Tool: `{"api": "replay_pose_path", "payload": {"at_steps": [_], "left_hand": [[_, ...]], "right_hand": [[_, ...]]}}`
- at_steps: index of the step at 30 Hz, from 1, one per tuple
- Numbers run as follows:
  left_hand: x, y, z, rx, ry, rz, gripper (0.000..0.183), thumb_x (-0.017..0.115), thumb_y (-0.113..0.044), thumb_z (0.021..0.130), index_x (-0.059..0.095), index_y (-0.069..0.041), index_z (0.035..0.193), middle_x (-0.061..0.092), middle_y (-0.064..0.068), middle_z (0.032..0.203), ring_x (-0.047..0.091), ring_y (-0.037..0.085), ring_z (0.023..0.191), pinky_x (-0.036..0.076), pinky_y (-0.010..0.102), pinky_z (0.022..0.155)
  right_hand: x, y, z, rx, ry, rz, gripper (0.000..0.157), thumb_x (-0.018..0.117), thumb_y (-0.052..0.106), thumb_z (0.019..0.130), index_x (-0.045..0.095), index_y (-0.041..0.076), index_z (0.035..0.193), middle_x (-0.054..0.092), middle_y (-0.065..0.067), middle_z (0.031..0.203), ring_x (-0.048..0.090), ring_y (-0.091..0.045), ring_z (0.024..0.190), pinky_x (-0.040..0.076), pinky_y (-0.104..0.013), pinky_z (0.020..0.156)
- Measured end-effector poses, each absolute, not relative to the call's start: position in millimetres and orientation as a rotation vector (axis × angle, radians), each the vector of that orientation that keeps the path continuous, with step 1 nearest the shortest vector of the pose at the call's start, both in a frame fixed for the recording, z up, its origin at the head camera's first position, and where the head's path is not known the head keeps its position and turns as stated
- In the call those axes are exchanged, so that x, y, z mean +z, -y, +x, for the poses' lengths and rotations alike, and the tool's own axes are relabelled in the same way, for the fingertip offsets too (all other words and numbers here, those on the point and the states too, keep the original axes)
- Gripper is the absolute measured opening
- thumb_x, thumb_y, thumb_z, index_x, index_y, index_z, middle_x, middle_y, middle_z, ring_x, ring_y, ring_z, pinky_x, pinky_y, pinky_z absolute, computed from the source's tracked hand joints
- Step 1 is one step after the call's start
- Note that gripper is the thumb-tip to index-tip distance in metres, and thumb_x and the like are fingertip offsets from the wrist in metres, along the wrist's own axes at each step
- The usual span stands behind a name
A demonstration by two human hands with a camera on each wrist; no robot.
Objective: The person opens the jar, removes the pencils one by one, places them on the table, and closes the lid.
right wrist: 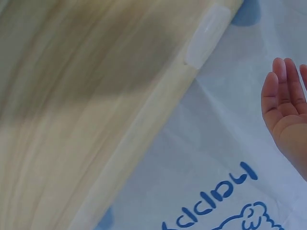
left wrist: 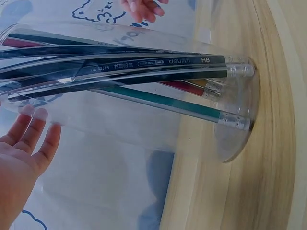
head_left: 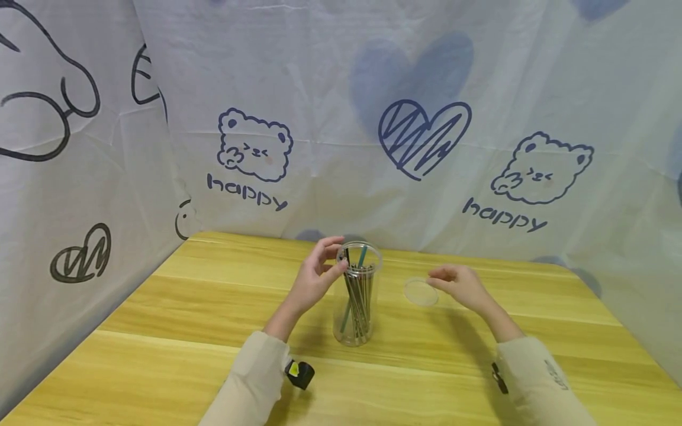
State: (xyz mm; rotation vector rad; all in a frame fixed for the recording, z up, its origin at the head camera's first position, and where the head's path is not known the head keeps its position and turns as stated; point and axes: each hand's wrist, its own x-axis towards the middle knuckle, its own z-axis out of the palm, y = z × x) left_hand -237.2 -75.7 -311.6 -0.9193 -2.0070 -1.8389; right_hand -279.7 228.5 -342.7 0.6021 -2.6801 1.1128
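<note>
A tall clear plastic jar (head_left: 343, 322) stands upright on the wooden table, its top uncovered. Inside it lean several pencils (left wrist: 158, 65), mostly dark ones, with green and red among them and metal ferrules at the bottom. My left hand (head_left: 313, 278) holds the jar near its rim, thumb on the near side and fingers around the far side. To the right, a round clear lid (head_left: 421, 293) lies flat on the table. Just beside and above the lid is my right hand (head_left: 460, 287), fingers loosely bent, nothing in them; the right wrist view shows the lid apart from that hand (right wrist: 288, 105).
The wooden table (head_left: 176, 307) ends at a white cloth (head_left: 330, 118) with blue hearts, bear drawings and "happy" lettering, which hangs behind it and along the sides. Black wrist-worn devices (head_left: 300, 374) sit at both sleeves.
</note>
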Motion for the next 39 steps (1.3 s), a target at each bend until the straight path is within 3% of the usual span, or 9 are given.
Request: {"api": "replay_pose_path", "payload": {"at_steps": [6, 19, 22, 26, 29, 34, 39], "left_hand": [[-311.3, 73.1, -236.3, -1.801, 2.013, -0.919, 0.036, 0.046, 0.006, 0.087, 0.042, 0.010, 0.122, 0.049, 0.025, 0.112, 0.047, 0.034, 0.101, 0.043, 0.033, 0.078], [-316.2, 66.1, -237.8, -1.791, 1.978, -0.884, 0.024, 0.045, 0.001, 0.088, 0.047, 0.010, 0.110, 0.050, 0.021, 0.099, 0.048, 0.021, 0.090, 0.044, 0.028, 0.071], [-318.2, 63.9, -238.5, -1.804, 1.942, -0.886, 0.024, 0.045, 0.000, 0.087, 0.046, 0.010, 0.108, 0.049, 0.021, 0.096, 0.047, 0.020, 0.088, 0.045, 0.038, 0.070], [-320.1, 62.7, -239.4, -1.795, 1.926, -0.888, 0.023, 0.045, 0.000, 0.086, 0.046, 0.010, 0.107, 0.049, 0.019, 0.095, 0.048, 0.018, 0.086, 0.045, 0.036, 0.067], [-320.0, 62.3, -238.6, -1.780, 1.933, -0.876, 0.023, 0.045, 0.000, 0.086, 0.047, 0.009, 0.107, 0.050, 0.017, 0.094, 0.048, 0.017, 0.085, 0.043, 0.026, 0.065], [-319.4, 61.6, -237.3, -1.769, 1.918, -0.880, 0.023, 0.044, 0.001, 0.086, 0.046, 0.009, 0.107, 0.050, 0.020, 0.093, 0.048, 0.019, 0.085, 0.044, 0.038, 0.067], [-319.4, 61.1, -237.1, -1.740, 1.920, -0.881, 0.023, 0.044, 0.000, 0.085, 0.046, 0.009, 0.106, 0.049, 0.021, 0.092, 0.047, 0.024, 0.086, 0.042, 0.029, 0.067]], "right_hand": [[-337.9, -222.6, -277.0, 1.138, 2.643, 0.628, 0.026, 0.062, 0.015, 0.084, 0.063, -0.007, 0.098, 0.064, -0.016, 0.094, 0.058, -0.024, 0.082, 0.046, -0.031, 0.068], [-305.8, -192.5, -259.0, 1.236, 2.531, 0.704, 0.020, 0.060, 0.010, 0.085, 0.063, -0.007, 0.096, 0.064, -0.017, 0.093, 0.058, -0.022, 0.077, 0.047, -0.024, 0.063], [-299.5, -184.3, -255.3, 1.235, 2.505, 0.737, 0.020, 0.060, 0.010, 0.085, 0.063, -0.007, 0.096, 0.064, -0.017, 0.093, 0.059, -0.022, 0.076, 0.047, -0.023, 0.063], [-299.0, -177.0, -259.1, 1.215, 2.471, 0.777, 0.020, 0.060, 0.012, 0.085, 0.064, -0.003, 0.097, 0.064, -0.013, 0.093, 0.059, -0.020, 0.075, 0.048, -0.026, 0.063], [-292.2, -168.0, -254.7, 1.209, 2.431, 0.812, 0.019, 0.060, 0.012, 0.085, 0.064, -0.002, 0.097, 0.064, -0.012, 0.093, 0.058, -0.021, 0.075, 0.048, -0.029, 0.064], [-282.5, -154.7, -248.8, 1.173, 2.330, 0.887, 0.015, 0.062, 0.007, 0.082, 0.064, -0.001, 0.095, 0.064, -0.010, 0.094, 0.056, -0.021, 0.081, 0.047, -0.031, 0.069], [-280.1, -145.0, -248.5, 1.076, 2.197, 1.011, 0.017, 0.066, 0.003, 0.078, 0.065, -0.002, 0.094, 0.064, -0.010, 0.095, 0.053, -0.021, 0.090, 0.045, -0.039, 0.074]]}}
